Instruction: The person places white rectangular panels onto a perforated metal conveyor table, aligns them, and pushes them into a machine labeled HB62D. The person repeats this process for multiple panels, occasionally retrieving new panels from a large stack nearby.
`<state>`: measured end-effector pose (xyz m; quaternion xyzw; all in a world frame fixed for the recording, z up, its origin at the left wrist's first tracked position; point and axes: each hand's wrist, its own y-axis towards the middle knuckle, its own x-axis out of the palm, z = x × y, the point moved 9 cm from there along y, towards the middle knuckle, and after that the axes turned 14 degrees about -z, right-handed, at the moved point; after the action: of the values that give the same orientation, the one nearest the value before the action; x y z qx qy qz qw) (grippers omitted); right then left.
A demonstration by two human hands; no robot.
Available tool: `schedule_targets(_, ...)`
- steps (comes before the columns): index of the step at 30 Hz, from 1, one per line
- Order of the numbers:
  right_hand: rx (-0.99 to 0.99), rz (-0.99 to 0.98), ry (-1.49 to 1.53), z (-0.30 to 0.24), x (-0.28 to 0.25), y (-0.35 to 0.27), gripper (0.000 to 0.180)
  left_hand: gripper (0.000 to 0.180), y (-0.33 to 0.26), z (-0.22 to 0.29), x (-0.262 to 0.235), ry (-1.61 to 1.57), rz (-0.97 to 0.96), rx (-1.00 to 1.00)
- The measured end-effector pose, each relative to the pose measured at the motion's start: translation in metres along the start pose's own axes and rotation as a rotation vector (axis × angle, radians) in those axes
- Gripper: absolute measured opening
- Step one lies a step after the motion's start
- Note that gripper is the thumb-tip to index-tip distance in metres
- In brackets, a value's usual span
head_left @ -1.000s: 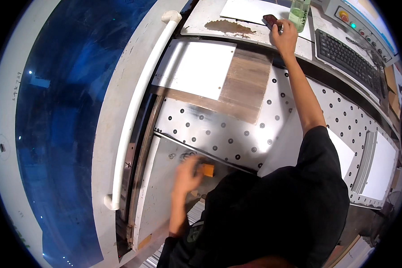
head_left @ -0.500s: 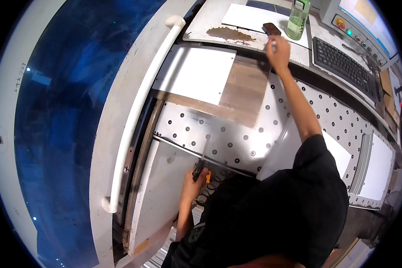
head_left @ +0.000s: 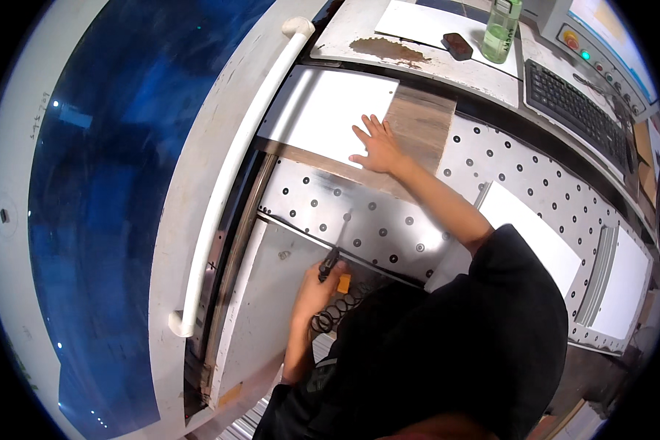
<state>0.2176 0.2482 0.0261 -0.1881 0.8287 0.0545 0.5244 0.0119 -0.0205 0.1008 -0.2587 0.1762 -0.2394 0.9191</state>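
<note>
My left hand (head_left: 314, 295) is closed around a black air blow gun (head_left: 329, 265), whose thin nozzle points away over the front edge of the perforated metal table. A black coiled hose (head_left: 330, 319) hangs beside that hand, and a small orange piece (head_left: 344, 284) shows next to it. Spread fingers mark my right hand (head_left: 381, 150), which is over the right edge of a white sheet (head_left: 319, 110); whether the palm presses on it I cannot tell. That sheet lies on a brown wood-like board (head_left: 424, 125), on top of the table (head_left: 484, 158).
Left stands a machine cover with a blue window (head_left: 117, 183) and a long white handle (head_left: 235, 176). White panels (head_left: 532, 235) and a second stack (head_left: 620, 286) lie to the right. A ledge holds a small dark block (head_left: 457, 46), green bottle (head_left: 499, 37) and keyboard (head_left: 576, 110).
My right hand has moved left and nearer, from beside the dark block to the white sheet, and its fingers have spread. My left hand still grips the air blow gun. The view shifted slightly.
</note>
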Motion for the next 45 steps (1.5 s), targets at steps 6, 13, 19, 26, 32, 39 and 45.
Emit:
schedule_targets(6,-0.082,-0.055,-0.054,-0.015,0.006,-0.039,0.099,0.046,0.020,-0.002,-0.006,0.049,-0.040,-0.007)
schedule_targets(13,-0.100,-0.166,-0.009,-0.016,-0.001,-0.106,0.109,0.044,0.054,0.028,0.011,0.119,-0.198,-0.136)
schedule_targets(19,-0.109,-0.246,-0.027,-0.023,0.006,-0.139,0.110,0.042,0.059,0.018,0.016,0.121,-0.369,-0.106)
schedule_targets(26,-0.109,-0.288,0.070,-0.029,-0.004,-0.175,0.105,0.048,0.036,0.013,-0.054,0.085,-0.240,0.021)
schedule_targets(32,-0.093,-0.305,0.042,-0.032,-0.003,-0.172,0.108,0.054,0.031,-0.014,-0.174,0.042,0.326,-0.066)
schedule_targets(39,-0.122,-0.270,0.059,-0.029,-0.001,-0.175,0.109,0.046,0.087,0.015,-0.180,-0.011,0.229,-0.035)
schedule_targets(45,-0.192,-0.227,0.077,-0.030,-0.002,-0.173,0.110,0.041,0.187,0.072,-0.197,-0.043,0.111,0.104)
